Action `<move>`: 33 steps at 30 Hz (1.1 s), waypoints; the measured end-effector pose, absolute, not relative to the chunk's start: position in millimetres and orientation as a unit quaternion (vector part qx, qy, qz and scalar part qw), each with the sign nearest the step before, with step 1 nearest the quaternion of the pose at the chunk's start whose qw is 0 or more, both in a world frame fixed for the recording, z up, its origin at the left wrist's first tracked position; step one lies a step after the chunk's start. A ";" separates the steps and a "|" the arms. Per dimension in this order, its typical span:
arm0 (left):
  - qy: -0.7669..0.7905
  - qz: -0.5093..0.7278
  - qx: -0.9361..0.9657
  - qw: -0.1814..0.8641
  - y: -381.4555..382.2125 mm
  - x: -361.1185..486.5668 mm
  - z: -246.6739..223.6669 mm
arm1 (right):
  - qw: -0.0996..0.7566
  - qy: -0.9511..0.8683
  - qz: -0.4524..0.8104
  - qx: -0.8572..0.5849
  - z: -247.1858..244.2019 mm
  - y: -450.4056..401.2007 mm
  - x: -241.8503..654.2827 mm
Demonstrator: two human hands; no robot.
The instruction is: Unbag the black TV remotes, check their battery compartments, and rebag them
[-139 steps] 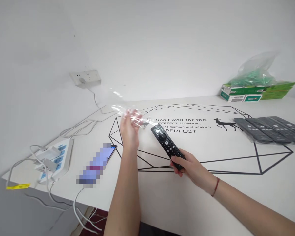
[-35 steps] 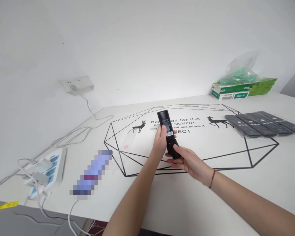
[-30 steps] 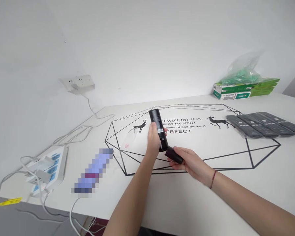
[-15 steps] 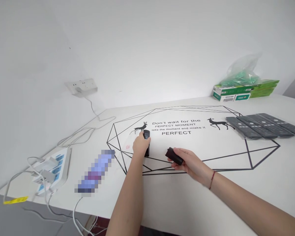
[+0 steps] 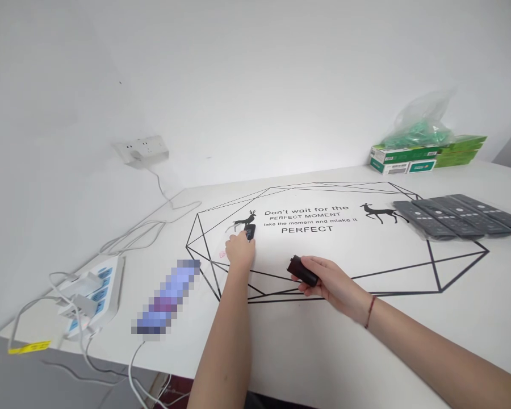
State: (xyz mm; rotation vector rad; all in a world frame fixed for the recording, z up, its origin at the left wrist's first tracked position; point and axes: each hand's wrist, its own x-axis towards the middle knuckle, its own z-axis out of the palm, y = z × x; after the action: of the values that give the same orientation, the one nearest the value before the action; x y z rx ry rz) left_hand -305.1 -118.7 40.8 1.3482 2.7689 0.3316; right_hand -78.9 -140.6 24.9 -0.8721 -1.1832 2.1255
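Observation:
My left hand [image 5: 239, 250] is closed around a black remote control [image 5: 251, 231] near the left printed deer. Only the remote's far end sticks out past my fingers; its rest is hidden under the hand. To the right and closer to me, my right hand [image 5: 330, 278] grips a small black battery cover [image 5: 303, 271], a curved piece with a notched end, between thumb and fingers. The two pieces are apart. Beneath both hands lies a white table [image 5: 315, 335] printed with black lines, deer and lettering.
Several dark remotes in clear plastic sleeves [image 5: 453, 217] lie at the right. Green-and-white boxes [image 5: 404, 159] stand at the back right under a plastic bag [image 5: 426, 122]. On the left are a pixelated phone [image 5: 166, 298], a power strip [image 5: 100, 295] and loose white cables [image 5: 145, 230].
My left hand has shifted slightly left and turned with the remote, so the remote's lower part, visible before, is now covered. My right hand keeps nearly the same place with the battery cover.

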 end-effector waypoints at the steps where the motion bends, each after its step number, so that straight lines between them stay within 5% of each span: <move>1: 0.895 0.110 0.431 0.018 -118.6 -305.0 39.9 | 0.276 -0.443 0.789 -0.323 24.5 -141.0 -79.0; 14: 0.873 0.217 0.436 0.017 -124.5 -298.2 60.8 | 0.268 -0.660 0.607 -0.351 30.0 -166.2 -84.0; 24: 0.829 0.403 0.389 0.007 -147.8 -331.8 82.5 | 0.230 -0.583 0.700 -0.341 33.6 -185.0 -150.1; 33: 0.824 0.428 0.370 0.044 -145.4 -340.7 73.9 | 0.285 -0.860 0.300 -0.300 14.3 -177.7 -159.9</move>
State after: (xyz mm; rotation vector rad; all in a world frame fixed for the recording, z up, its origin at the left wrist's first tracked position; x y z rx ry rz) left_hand -340.7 -145.4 73.9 1.1306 2.5185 1.3070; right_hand -159.9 -177.7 14.3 -0.8018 -2.2984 0.8016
